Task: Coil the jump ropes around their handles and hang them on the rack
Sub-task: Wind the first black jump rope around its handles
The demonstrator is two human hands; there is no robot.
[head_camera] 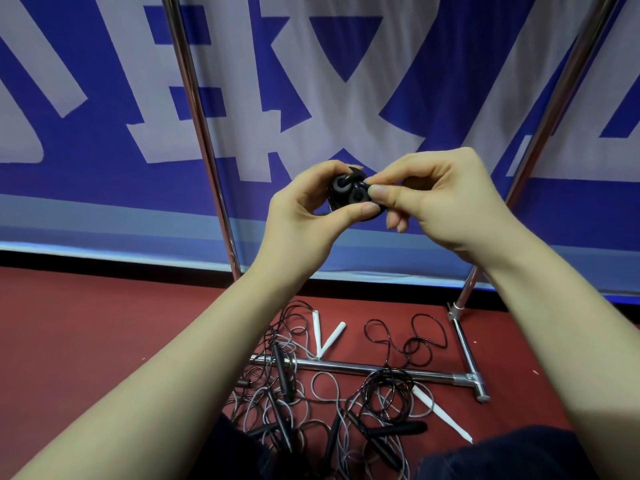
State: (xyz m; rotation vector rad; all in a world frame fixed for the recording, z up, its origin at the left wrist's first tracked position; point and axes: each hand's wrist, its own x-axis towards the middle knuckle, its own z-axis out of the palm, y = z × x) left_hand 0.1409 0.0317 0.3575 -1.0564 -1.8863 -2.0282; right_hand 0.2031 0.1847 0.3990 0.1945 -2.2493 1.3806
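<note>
Jump rope handles, black and seen end-on, are held up in front of the rack. The left hand curls round them, thumb underneath, probably to keep the pair together. The right hand pinches their right edge with thumb and forefinger, likely securing the cord, which is hidden. Below, the other ropes lie tangled on the red floor across the rack's base bar, not yet coiled.
</note>
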